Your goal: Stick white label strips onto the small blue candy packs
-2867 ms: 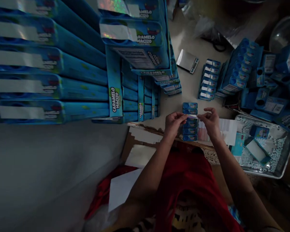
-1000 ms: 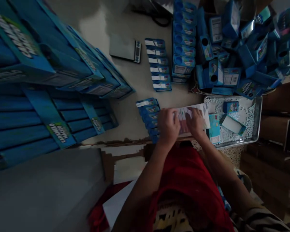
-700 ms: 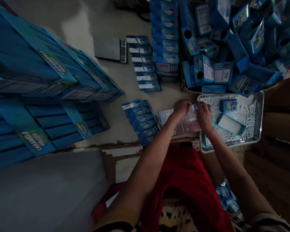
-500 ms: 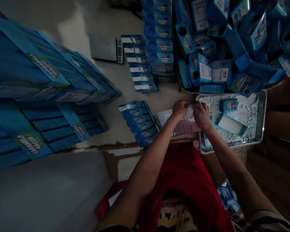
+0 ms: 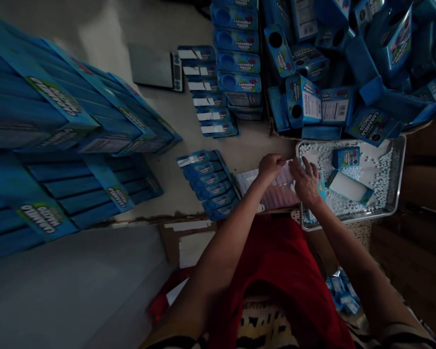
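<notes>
A flat stack of pale, partly pink printed sheets (image 5: 280, 191) lies at the table's front edge. Over its far edge, my left hand (image 5: 271, 167) is closed in a pinch; what it holds, if anything, is too small to make out. To its right, my right hand (image 5: 305, 179) rests at the sheets' right end with its fingers spread. Just right of that hand is a metal tray (image 5: 395, 184) of small pale blue balls, with a small blue box (image 5: 346, 156) and an open box lying on its side (image 5: 350, 187) among them.
Rows of blue boxes (image 5: 239, 62) stand behind the sheets, with another group (image 5: 212, 184) to the left. A heap of blue boxes (image 5: 305, 99) fills the back right. A scale (image 5: 154, 68) sits further left, near large blue packs (image 5: 58, 102).
My right hand has moved slightly right and away from my left hand, and its fingers have spread. The view has shifted slightly.
</notes>
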The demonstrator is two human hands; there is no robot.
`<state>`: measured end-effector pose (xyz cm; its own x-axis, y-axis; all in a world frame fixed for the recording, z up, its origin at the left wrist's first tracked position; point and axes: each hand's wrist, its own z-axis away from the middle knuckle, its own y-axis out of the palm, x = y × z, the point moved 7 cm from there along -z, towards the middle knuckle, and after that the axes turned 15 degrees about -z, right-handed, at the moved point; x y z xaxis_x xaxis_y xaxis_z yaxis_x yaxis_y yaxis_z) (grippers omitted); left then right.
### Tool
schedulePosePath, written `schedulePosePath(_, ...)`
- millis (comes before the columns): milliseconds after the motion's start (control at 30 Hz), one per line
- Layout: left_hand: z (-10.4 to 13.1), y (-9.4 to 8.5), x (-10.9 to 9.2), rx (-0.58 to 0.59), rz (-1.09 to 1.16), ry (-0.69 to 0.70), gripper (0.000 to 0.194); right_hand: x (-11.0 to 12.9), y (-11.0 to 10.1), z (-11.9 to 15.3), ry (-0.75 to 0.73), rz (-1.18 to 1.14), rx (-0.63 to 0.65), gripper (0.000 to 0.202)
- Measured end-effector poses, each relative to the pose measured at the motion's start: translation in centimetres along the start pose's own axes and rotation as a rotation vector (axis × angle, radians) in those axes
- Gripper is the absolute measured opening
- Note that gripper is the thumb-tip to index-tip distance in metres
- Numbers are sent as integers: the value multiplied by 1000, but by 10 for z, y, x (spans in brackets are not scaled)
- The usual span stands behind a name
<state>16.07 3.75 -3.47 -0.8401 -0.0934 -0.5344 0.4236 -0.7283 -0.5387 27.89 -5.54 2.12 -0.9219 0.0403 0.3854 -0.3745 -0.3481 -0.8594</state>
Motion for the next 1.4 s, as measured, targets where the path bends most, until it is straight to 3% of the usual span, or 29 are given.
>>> schedulePosePath(267,8,-4,0,-43,-2,-1,24,4,-7,13,-81,24,-38,54)
schedulePosePath(467,8,-10,-21,-168,-78,96,29,27,-55,32,91,-32,-194,21)
schedulePosePath(567,20,-20,-22,-327,-39,162,28,35,-87,49,255,-307,-345,19)
schedulePosePath(667,54,-33,-7,-522,190,151,29,42,-100,63,415,-862,-388,19)
schedulePosePath(733,77,-28,8,-466,482,94,44,50,-98,68,495,-1213,-365,23)
schedulePosePath(833,104,-3,12,-100,957,46,75,60,-92,68,565,-1484,-332,28)
schedulePosePath(900,119,5,8,68,1140,52,75,63,-85,66,589,-1522,-302,31)
schedulePosePath(933,125,5,9,80,1187,44,69,64,-82,65,598,-1520,-289,32)
schedulePosePath(1167,162,-22,53,-133,1116,-50,40,82,-38,57,717,-1515,-205,38)
schedulePosePath(1267,186,-42,92,-296,958,-132,32,107,-13,46,722,-1485,-157,37)
schedulePosePath(1400,209,-67,147,-557,763,-263,30,152,10,15,619,-1414,-180,37)
